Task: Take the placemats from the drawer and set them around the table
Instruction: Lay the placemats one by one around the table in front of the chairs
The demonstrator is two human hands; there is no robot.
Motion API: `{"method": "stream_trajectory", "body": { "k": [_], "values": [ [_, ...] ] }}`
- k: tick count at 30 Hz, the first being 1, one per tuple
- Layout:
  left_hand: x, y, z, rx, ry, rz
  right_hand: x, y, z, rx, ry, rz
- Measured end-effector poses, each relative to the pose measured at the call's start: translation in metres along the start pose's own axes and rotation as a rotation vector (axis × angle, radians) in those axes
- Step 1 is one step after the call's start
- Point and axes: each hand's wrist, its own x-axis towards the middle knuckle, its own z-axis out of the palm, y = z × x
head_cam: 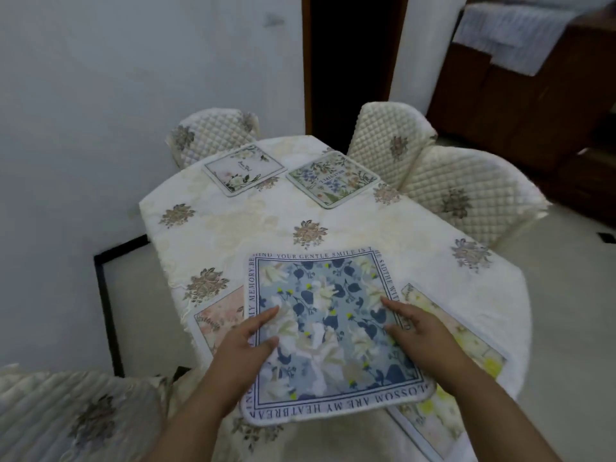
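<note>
A blue floral placemat with a lettered border lies at the near end of the table. My left hand grips its left edge and my right hand grips its right edge, thumbs on top. It overlaps a pink placemat on the left and a yellow placemat on the right. At the far end lie a white floral placemat and a green floral placemat, side by side.
Quilted cream chairs stand at the far end, along the right side, and at the near left. A white wall runs along the left. A dark wooden cabinet stands at the back right.
</note>
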Motion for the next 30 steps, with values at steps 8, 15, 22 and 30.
{"method": "stream_trajectory", "body": {
  "k": [8,15,22,30],
  "values": [
    [-0.018,0.021,-0.001,0.099,-0.186,0.127,-0.096,0.005,-0.007,0.027,0.247,0.07],
    [-0.039,0.044,0.052,0.212,-0.461,0.316,-0.205,0.042,-0.005,0.074,0.524,0.25],
    [-0.114,0.074,0.166,0.255,-0.778,0.481,-0.368,0.096,-0.032,0.178,0.843,0.45],
    [-0.226,0.096,0.309,0.333,-0.973,0.625,-0.508,0.194,-0.055,0.258,1.068,0.537]
  ]
}}
